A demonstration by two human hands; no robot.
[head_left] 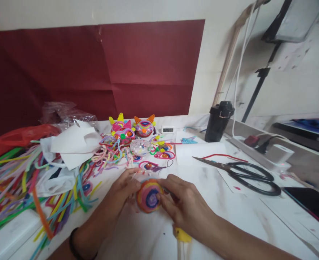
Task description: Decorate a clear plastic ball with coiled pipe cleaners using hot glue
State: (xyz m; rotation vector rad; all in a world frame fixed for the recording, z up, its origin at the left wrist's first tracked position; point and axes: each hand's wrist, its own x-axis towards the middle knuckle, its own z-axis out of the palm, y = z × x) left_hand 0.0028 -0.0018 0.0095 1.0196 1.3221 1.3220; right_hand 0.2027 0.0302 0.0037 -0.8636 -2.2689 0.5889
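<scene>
I see the round spiral disc of coloured pipe cleaner low at the centre of the white table, between both hands. My left hand pinches its edge from 9 o'clock, and my right hand pinches it from 3 o'clock with fingers close together. At 2 o'clock the black scissors lie well apart. At 9 o'clock loose pipe cleaners crowd the table. Bare table is open at 4 o'clock.
</scene>
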